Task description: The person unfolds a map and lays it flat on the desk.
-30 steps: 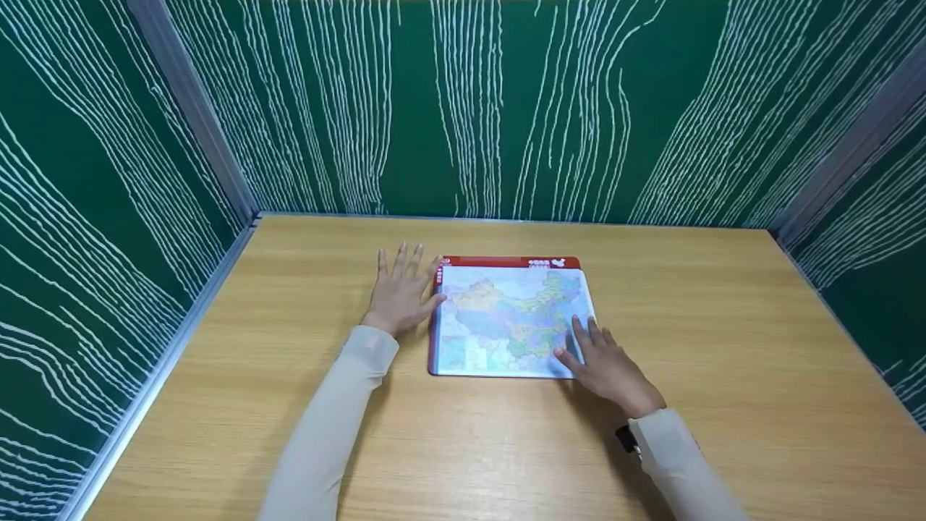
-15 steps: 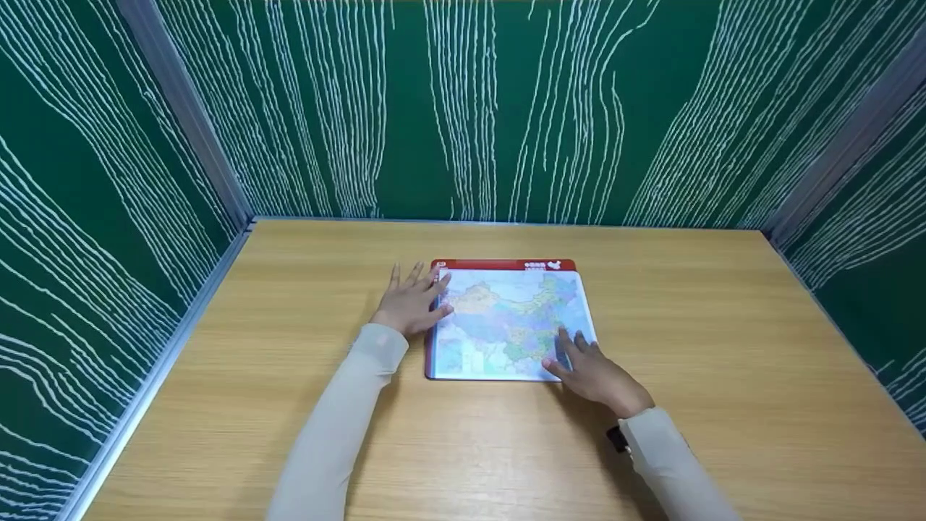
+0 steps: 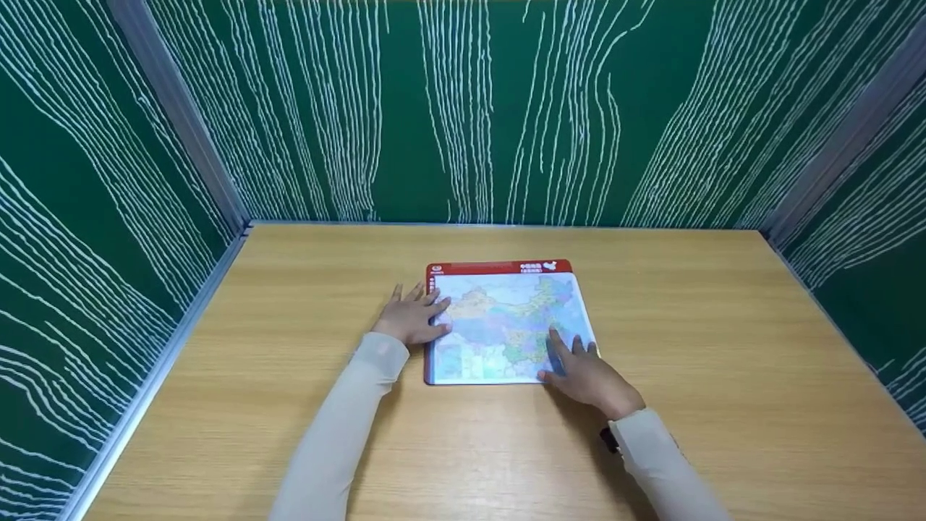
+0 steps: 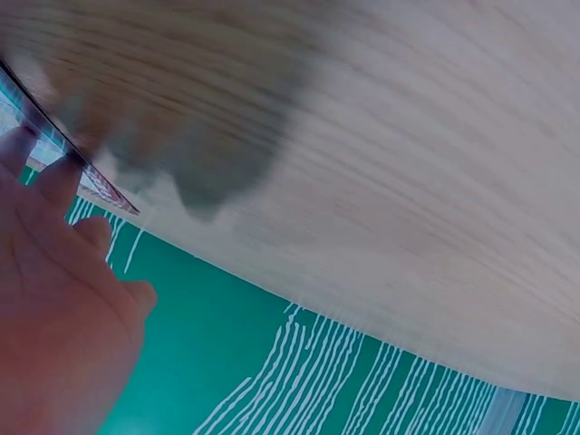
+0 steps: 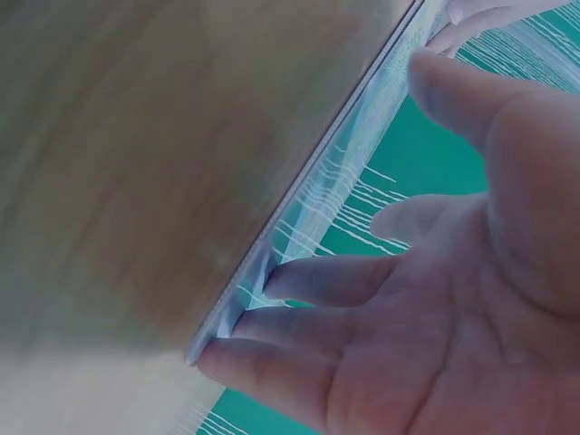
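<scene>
A flat map board [image 3: 499, 311] with a red border along its top and left lies on the wooden table. My left hand [image 3: 409, 320] is at its left edge, fingers spread, thumb and forefinger reaching over the border. In the left wrist view, the fingertips of the left hand [image 4: 63, 299] meet the board's edge [image 4: 54, 136]. Over the lower right corner is my right hand [image 3: 589, 376], its fingers extended across the printed map. The right wrist view has the right hand's [image 5: 426, 317] outstretched fingertips at the glossy board's surface [image 5: 299, 208].
The wooden table [image 3: 470, 449] extends on all sides of the board. Green panels [image 3: 405, 108] with white wavy lines stand behind and at both sides, joined by grey corner posts [image 3: 181, 116]. A dark band [image 3: 610, 439] sits at the right wrist.
My left hand has come nearer to me and rightward, its fingers further over the board's edge. The right hand has shifted slightly left over the map. The board sits slightly further left in view.
</scene>
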Demonstrator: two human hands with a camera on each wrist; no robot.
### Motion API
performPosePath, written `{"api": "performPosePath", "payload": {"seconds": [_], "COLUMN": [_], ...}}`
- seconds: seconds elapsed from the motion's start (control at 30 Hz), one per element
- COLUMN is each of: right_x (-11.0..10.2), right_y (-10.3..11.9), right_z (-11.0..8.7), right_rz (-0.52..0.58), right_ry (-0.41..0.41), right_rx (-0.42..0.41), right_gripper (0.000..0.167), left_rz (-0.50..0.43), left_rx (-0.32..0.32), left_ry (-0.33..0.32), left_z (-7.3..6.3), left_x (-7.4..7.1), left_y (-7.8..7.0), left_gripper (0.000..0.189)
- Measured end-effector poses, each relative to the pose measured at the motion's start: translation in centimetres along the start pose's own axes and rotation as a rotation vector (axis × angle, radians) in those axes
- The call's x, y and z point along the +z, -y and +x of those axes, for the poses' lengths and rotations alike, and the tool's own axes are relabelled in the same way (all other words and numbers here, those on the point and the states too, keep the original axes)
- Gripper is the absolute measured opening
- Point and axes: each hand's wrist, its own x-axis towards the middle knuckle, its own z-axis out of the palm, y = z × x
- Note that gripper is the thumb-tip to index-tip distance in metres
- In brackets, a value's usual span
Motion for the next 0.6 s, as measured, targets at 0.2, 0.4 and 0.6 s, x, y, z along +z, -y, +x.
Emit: {"api": "performPosePath", "payload": {"seconds": [0.2,0.4,0.6], "right_x": [0.20,-0.05,-0.36], "right_y": [-0.04,-0.06,-0.28], "right_z": [-0.01,-0.03,0.07], "right_rz": [-0.034,-0.059,-0.083], "right_ry": [0.019,0.034,0.032], "right_rx": [-0.017,-0.030,-0.078], "right_gripper": [0.070,0.068,0.066], "left_rz": [-0.037,-0.096,-0.139], "left_rx": [0.013,0.019,0.012], "left_ry": [0.027,0.052,0.069], "left_z": [0.06,0.18,0.48], "left_x": [0.31,0.35,0.21], "left_y": [-0.02,0.06,0.22], "left_gripper": [0.070,0.073,0.073]}}
